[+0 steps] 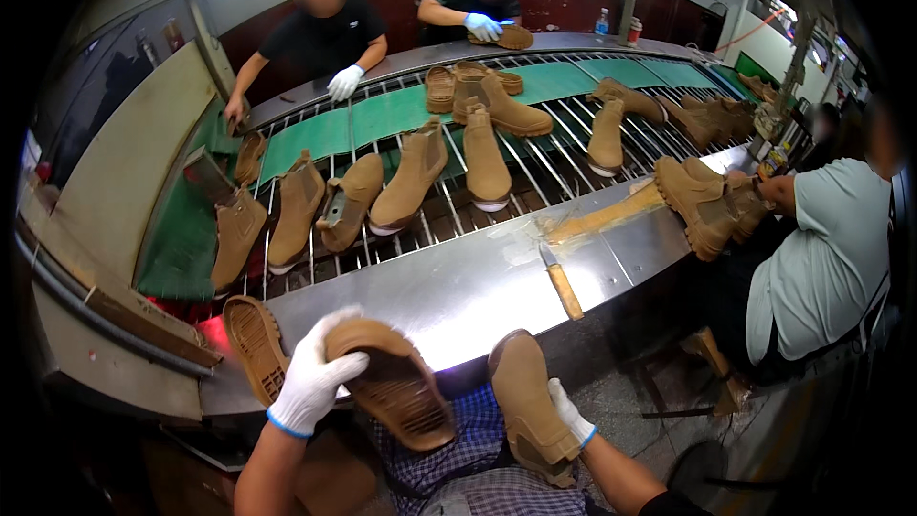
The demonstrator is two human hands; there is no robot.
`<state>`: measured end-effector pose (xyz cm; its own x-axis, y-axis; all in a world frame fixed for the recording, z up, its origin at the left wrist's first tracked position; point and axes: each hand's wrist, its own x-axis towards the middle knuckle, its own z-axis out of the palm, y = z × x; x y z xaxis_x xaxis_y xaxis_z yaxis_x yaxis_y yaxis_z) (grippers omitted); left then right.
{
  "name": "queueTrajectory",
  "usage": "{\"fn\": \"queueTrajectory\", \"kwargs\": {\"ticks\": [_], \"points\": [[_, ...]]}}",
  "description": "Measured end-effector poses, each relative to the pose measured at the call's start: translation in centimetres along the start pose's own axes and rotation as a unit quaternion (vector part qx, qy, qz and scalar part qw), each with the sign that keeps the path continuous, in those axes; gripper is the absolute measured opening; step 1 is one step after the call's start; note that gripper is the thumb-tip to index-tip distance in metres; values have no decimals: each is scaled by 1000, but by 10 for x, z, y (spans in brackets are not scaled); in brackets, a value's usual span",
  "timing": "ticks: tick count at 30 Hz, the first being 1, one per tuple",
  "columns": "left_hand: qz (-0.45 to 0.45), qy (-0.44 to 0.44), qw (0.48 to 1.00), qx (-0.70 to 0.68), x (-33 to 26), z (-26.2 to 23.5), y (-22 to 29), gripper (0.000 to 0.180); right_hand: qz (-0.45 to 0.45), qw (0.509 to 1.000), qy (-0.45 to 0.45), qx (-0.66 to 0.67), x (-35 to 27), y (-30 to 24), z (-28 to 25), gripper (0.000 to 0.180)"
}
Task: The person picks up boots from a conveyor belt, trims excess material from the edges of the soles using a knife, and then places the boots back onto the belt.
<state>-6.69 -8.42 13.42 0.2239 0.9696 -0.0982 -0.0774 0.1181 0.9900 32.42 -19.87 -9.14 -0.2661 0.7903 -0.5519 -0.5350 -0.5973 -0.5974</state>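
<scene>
My left hand point(315, 373), in a white knit glove with a blue cuff edge, grips a brown rubber shoe sole point(396, 387) by its side, the ridged tread facing up. The sole is slightly smeared by motion. On the right, my gloved right hand point(568, 413) holds a tan ankle boot point(525, 397) without a sole, toe pointing away from me; most of its fingers are hidden behind the boot. Both pieces hang over my lap, just before the metal bench edge. Another brown sole point(256, 344) leans at the bench's left end, beside my left hand.
A wooden-handled knife point(561, 282) lies on the metal bench point(430, 296). Beyond it, a rod conveyor point(449, 201) with green sheets carries several tan boots point(413, 177). Two people point(330, 38) work across it. At right, a seated person point(821, 239) handles soled boots point(702, 201).
</scene>
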Motion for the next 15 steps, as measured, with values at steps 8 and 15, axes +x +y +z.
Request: {"fn": "queueTrajectory", "kwargs": {"ticks": [8,15], "points": [[127,-398,871,258,14,100,-33,76,-53,995,-65,62,-54,-34,4,108],[54,-408,903,122,41,116,-56,59,-57,997,-42,-43,-95,14,-3,101]]}}
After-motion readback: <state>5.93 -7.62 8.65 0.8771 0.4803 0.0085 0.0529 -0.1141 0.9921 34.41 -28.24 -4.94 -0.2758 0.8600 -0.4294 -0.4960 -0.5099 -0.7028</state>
